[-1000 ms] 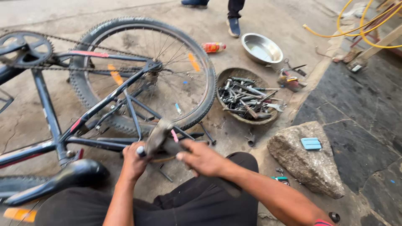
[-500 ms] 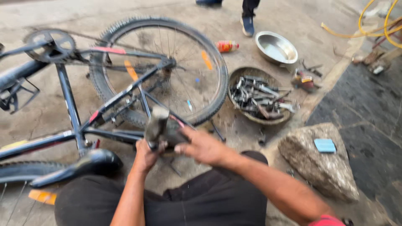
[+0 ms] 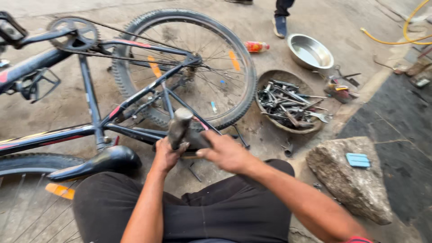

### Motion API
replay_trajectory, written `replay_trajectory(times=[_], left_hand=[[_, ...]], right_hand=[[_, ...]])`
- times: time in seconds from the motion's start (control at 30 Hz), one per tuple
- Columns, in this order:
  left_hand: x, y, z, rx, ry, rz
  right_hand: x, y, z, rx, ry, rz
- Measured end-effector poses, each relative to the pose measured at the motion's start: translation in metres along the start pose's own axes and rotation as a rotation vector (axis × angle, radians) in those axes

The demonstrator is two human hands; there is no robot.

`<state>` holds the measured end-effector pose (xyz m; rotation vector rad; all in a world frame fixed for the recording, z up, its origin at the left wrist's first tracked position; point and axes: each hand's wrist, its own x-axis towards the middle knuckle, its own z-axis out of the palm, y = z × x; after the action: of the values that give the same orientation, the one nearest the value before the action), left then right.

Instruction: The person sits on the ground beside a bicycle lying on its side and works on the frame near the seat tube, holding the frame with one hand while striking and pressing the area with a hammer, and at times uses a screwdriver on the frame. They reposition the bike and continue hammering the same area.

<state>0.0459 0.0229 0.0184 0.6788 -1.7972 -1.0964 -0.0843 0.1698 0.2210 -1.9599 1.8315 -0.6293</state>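
Beside the upturned black bicycle frame, the left hand grips a grey metal hammer. The right hand closes on a dark part I cannot make out.

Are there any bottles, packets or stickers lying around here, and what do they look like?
Plastic bottle: lying on its side on the ground beyond the rear wheel, left of the metal bowl; reddish drink and label, orange cap end.
Small blue pack: flat on top of the big stone; rectangular, light blue, ridged.
No signs or screens in view.
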Motion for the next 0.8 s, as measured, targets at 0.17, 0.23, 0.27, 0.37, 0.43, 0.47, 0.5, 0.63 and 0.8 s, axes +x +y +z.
replay_trajectory(times=[0.17,0.23,0.27,0.37,0.43,0.47,0.5,0.63,0.8], left_hand=[[-0.005,-0.014,0.005,0.09,0.002,0.172],[-0.006,-0.02,0.007,0.086,-0.068,-0.081],[-0.005,-0.023,0.008,0.087,-0.087,-0.191],[-0.004,-0.033,0.008,0.146,-0.114,-0.181],[-0.005,-0.04,0.008,0.083,-0.03,-0.11],[-0.005,-0.04,0.007,0.05,0.003,-0.072],[-0.005,-0.045,0.01,0.153,-0.007,0.001],[-0.015,-0.039,0.008,0.297,-0.063,0.115],[-0.024,-0.013,0.003,-0.185,0.022,0.011]], right_hand=[[-0.027,-0.037,-0.049,0.362,0.187,0.064],[-0.024,-0.052,-0.049,0.444,0.327,-0.253],[-0.021,-0.055,-0.043,0.339,0.341,-0.279],[-0.002,-0.051,-0.009,-0.108,0.152,-0.119],[-0.004,-0.035,0.009,-0.246,-0.063,0.092],[-0.011,-0.026,0.016,-0.173,-0.041,0.061],[-0.016,-0.013,0.017,-0.129,-0.023,0.001],[-0.063,0.018,0.034,0.462,-0.111,0.438],[-0.108,0.047,0.053,0.756,-0.001,0.546]])
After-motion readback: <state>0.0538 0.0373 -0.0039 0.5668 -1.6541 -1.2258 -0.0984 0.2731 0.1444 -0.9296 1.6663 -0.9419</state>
